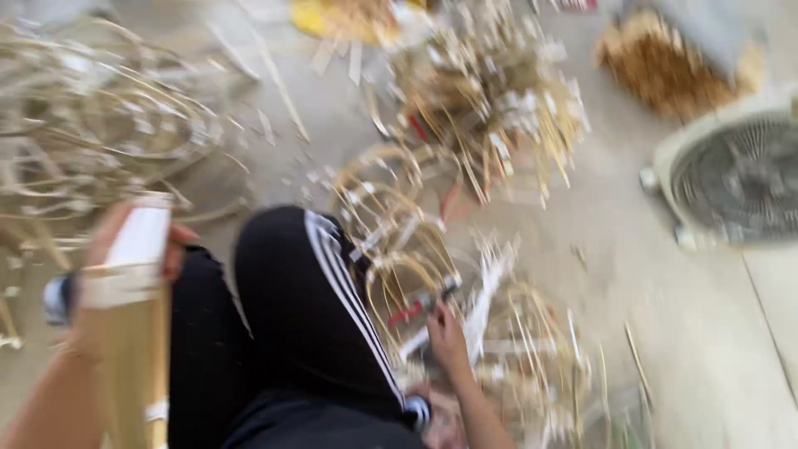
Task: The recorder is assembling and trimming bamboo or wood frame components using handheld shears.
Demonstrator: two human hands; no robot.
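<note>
On floor: left grip (pixel 125 274) holds bamboo strip (pixel 133 349); pic blurred.

A round grey floor fan in a pale casing (pixel 736 179) sits well right; a brown fibre heap (pixel 657 71) lies beyond.

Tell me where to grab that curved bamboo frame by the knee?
Probably on a bare arched strip at the top of the curved bamboo frame, coming from above. Its hoops arch upward, while the right hand is at its lower edge. The picture is blurred, so joints are unclear.
</note>
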